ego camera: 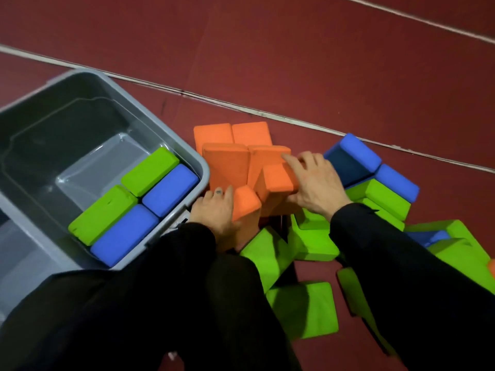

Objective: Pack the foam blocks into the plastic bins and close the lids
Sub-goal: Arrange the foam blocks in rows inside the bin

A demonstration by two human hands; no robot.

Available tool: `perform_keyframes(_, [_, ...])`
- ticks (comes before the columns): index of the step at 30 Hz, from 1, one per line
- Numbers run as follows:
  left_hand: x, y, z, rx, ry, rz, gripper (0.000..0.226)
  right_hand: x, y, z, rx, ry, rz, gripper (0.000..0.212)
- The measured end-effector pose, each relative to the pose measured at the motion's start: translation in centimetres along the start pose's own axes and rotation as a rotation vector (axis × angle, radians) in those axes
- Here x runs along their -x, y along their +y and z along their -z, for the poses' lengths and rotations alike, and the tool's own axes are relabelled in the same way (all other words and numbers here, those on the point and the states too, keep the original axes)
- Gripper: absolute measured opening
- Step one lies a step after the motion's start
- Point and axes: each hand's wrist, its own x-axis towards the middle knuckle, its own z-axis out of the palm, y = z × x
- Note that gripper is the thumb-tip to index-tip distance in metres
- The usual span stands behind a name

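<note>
A grey plastic bin [32, 204] stands open at the left. Along its near right wall lie two green foam blocks [148, 171] and two blue foam blocks [126, 234]. Right of the bin, several orange foam blocks [227, 167] stand bunched together on the floor. My left hand [214, 212] presses against the bunch's left side, fingers around the nearest orange block. My right hand [313, 180] grips the bunch from the right, fingers spread over another orange block [278, 178]. Loose green blocks [305, 309] and blue blocks [356, 162] lie around the right side.
The floor [267, 49] is dark red with white lines crossing it. My black-sleeved arms and dark-clad legs fill the lower part of the view. No lid can be seen. More green blocks [460, 250] are piled at the far right.
</note>
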Motion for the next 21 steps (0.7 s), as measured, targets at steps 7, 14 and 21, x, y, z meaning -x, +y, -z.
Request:
perform_keyframes(7, [5.0, -1.4, 7.8, 0.030, 0.302, 0.011, 0.095, 3.3, 0.2, 8.3, -0.168, 0.169, -0.225, 0.097])
perform_keyframes(14, [12.1, -11.2, 12.2, 0.512, 0.527, 0.308, 0.083, 1.2, -5.5, 13.6, -0.439, 0.433, -0.252, 0.093])
perform_keyframes(21, [14.9, -22.4, 12.1, 0.530, 0.843, 0.568, 0.098, -8.5, -16.2, 14.1, -0.650, 0.441, -0.098, 0.091])
